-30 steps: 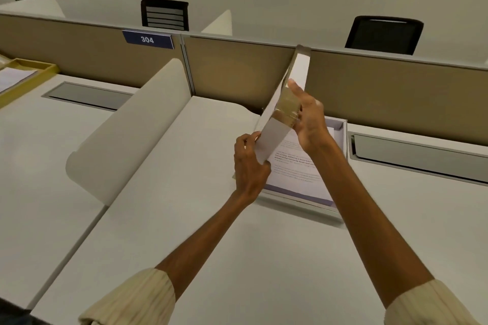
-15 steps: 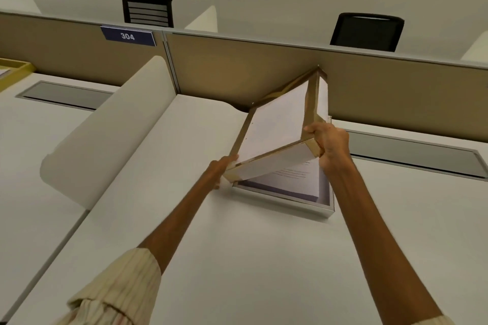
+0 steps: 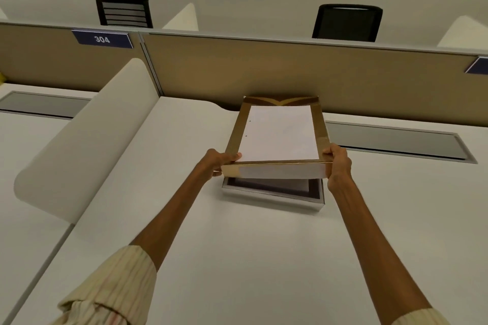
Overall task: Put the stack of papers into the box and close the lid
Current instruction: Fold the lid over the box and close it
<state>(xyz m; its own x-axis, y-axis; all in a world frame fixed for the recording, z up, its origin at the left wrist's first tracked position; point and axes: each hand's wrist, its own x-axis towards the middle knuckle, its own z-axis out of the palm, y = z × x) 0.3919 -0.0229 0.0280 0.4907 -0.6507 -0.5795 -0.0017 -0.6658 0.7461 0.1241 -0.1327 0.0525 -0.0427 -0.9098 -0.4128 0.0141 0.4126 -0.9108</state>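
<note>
White desk (image 3: 237,258) with beige partition (image 3: 264,71) behind carries the box (image 3: 272,199), papers (image 3: 280,184) already inside. Both hands, left hand (image 3: 220,163) and right hand (image 3: 339,166), clamp the lid (image 3: 277,137) at its near corners, just above the box. I judge the closing step is in hand; next the lid must go down square onto the rim.
</note>
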